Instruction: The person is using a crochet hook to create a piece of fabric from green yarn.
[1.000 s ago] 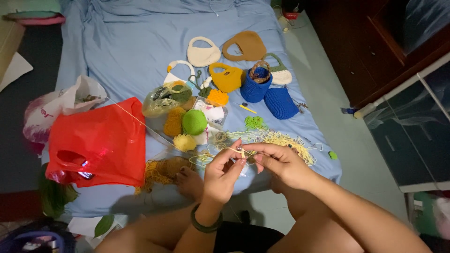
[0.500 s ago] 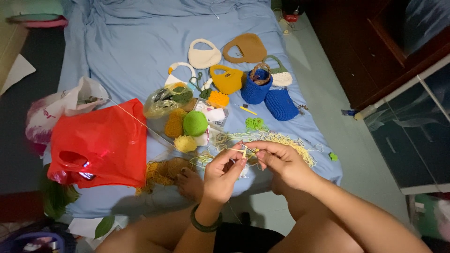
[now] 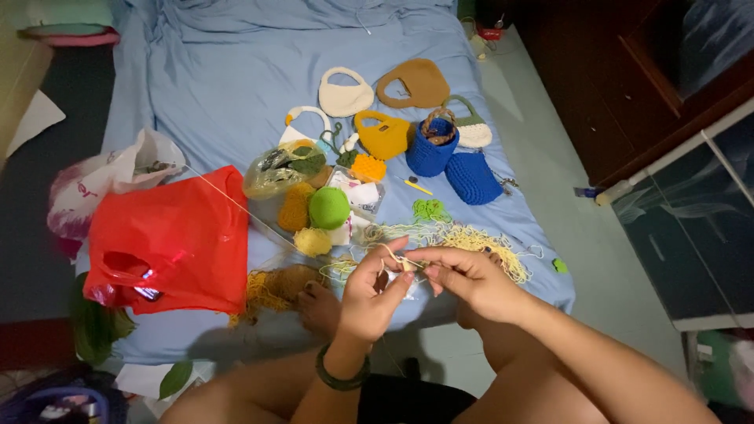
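Pinching a pale yellow yarn strand (image 3: 397,259) between them, the left hand (image 3: 375,294) and right hand (image 3: 470,279) meet just above the bed's (image 3: 220,86) near edge. Both sets of fingers (image 3: 440,257) are closed narrow on the strand, which runs between the two hands. Just beyond the fingers lies a loose yellow yarn tangle (image 3: 471,239); farther off and left, a green yarn ball (image 3: 329,207) and a red plastic bag (image 3: 169,239).

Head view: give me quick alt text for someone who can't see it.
Both hands, left hand and right hand, pinch pale yarn together above a blue sheet strewn with crocheted bags, yarn balls and a red plastic bag.
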